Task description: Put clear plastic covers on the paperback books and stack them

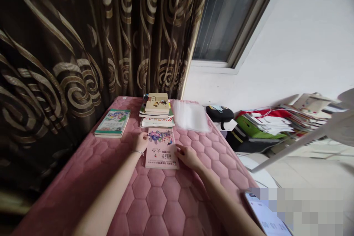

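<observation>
A pink puffy bed (156, 201) is by a brown curtain (83, 44), upper left. In the middle, the left hand (141, 143) and right hand (190, 157) hold one pink book (162, 153), fingers (180, 148) on its sides. One book pile (157, 107) sits just above, in the way. One phone (267, 215), lower right.

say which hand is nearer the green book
Left: the left hand is right of the green book, at the left edge of the pink book; the right hand is farther, at its right.

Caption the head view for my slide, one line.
Left hand and right hand touch a pink book on a quilted pink mattress.
</observation>
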A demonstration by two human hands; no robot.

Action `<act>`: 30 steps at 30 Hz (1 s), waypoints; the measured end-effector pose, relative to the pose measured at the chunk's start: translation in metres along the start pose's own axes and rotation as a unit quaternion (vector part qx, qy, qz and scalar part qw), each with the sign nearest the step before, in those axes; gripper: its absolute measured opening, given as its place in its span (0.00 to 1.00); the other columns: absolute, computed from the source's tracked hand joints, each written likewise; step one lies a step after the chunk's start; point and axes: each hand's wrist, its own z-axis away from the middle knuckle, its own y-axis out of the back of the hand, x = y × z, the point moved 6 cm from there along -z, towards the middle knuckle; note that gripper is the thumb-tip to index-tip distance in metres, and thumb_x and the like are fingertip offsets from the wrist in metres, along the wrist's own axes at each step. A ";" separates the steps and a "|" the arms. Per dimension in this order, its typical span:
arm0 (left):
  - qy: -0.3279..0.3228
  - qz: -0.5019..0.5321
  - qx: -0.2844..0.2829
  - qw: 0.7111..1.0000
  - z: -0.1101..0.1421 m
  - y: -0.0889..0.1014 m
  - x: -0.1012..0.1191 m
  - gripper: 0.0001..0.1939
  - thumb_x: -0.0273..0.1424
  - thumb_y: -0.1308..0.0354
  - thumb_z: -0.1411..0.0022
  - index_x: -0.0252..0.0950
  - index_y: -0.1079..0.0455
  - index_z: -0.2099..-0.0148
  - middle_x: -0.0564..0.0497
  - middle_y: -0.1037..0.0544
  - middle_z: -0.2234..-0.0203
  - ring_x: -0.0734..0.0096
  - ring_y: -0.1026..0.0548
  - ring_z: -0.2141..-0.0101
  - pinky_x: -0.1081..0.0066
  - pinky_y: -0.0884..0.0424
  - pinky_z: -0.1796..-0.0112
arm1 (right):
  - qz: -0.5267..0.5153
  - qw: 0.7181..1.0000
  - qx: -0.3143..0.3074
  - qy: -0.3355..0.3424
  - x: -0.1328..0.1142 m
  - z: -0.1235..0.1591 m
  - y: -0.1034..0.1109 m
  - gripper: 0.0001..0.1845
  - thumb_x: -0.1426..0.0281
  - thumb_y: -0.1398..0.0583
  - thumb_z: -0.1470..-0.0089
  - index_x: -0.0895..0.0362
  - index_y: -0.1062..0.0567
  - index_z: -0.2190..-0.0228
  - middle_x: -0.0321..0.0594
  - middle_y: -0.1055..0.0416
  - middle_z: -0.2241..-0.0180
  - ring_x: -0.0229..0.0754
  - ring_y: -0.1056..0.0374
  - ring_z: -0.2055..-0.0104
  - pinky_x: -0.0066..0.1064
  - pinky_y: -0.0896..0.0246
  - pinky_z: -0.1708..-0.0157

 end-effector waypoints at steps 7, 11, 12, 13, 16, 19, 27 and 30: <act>-0.043 0.020 -0.006 0.999 0.023 0.004 0.005 0.11 0.18 0.45 0.47 0.34 0.27 0.62 0.47 0.21 0.66 0.70 0.24 0.64 0.67 0.28 0.60 | 0.035 0.999 0.001 -0.009 0.001 0.000 -0.005 0.22 0.66 0.47 0.46 0.52 0.28 0.50 0.37 0.24 0.70 0.40 0.30 0.68 0.26 0.46 0.72; -0.081 -0.007 0.005 0.997 0.041 0.008 0.022 0.10 0.20 0.48 0.45 0.37 0.27 0.69 0.49 0.25 0.63 0.68 0.28 0.60 0.64 0.31 0.54 | 0.015 1.000 0.001 -0.025 0.002 0.003 -0.009 0.24 0.65 0.48 0.44 0.54 0.32 0.46 0.38 0.24 0.69 0.40 0.30 0.69 0.27 0.44 0.72; -0.083 -0.011 0.009 0.996 0.046 0.008 0.027 0.10 0.21 0.48 0.45 0.38 0.27 0.69 0.50 0.26 0.62 0.68 0.29 0.59 0.64 0.32 0.53 | 0.005 1.000 0.005 -0.026 0.003 0.004 -0.010 0.25 0.65 0.48 0.44 0.55 0.33 0.45 0.37 0.24 0.70 0.40 0.31 0.70 0.27 0.44 0.72; -0.088 -0.015 0.009 0.996 0.051 0.008 0.033 0.11 0.21 0.49 0.45 0.38 0.27 0.69 0.50 0.27 0.61 0.68 0.30 0.58 0.64 0.33 0.52 | -0.007 1.000 0.011 -0.025 0.003 0.004 -0.010 0.25 0.64 0.48 0.43 0.55 0.34 0.45 0.36 0.25 0.71 0.39 0.31 0.71 0.27 0.43 0.72; -0.148 -0.064 -0.034 0.986 0.075 0.002 0.053 0.10 0.22 0.48 0.44 0.38 0.27 0.69 0.49 0.28 0.62 0.65 0.31 0.57 0.62 0.35 0.52 | -0.041 0.998 0.038 -0.007 0.002 0.008 -0.008 0.22 0.64 0.48 0.43 0.54 0.32 0.48 0.36 0.26 0.70 0.39 0.32 0.70 0.28 0.40 0.69; -0.220 -0.125 -0.099 0.962 0.105 -0.003 0.067 0.06 0.27 0.43 0.44 0.39 0.25 0.65 0.47 0.29 0.61 0.62 0.32 0.56 0.61 0.35 0.52 | -0.014 0.998 0.067 0.016 -0.008 0.020 -0.005 0.17 0.66 0.46 0.45 0.54 0.27 0.54 0.42 0.28 0.64 0.42 0.33 0.62 0.31 0.39 0.60; -0.223 -0.149 -0.096 0.959 0.129 0.001 0.064 0.13 0.25 0.38 0.49 0.42 0.24 0.60 0.48 0.28 0.56 0.59 0.33 0.54 0.59 0.35 0.52 | 0.047 0.993 0.096 0.060 -0.055 0.059 -0.023 0.20 0.57 0.36 0.52 0.47 0.27 0.57 0.43 0.37 0.50 0.52 0.42 0.51 0.43 0.42 0.55; -0.222 -0.150 -0.089 0.959 0.127 -0.001 0.063 0.13 0.23 0.38 0.51 0.41 0.24 0.61 0.48 0.28 0.57 0.60 0.33 0.54 0.59 0.35 0.53 | 0.055 0.993 0.096 0.040 -0.057 0.058 -0.030 0.16 0.57 0.38 0.49 0.48 0.27 0.59 0.43 0.37 0.50 0.53 0.43 0.51 0.43 0.43 0.56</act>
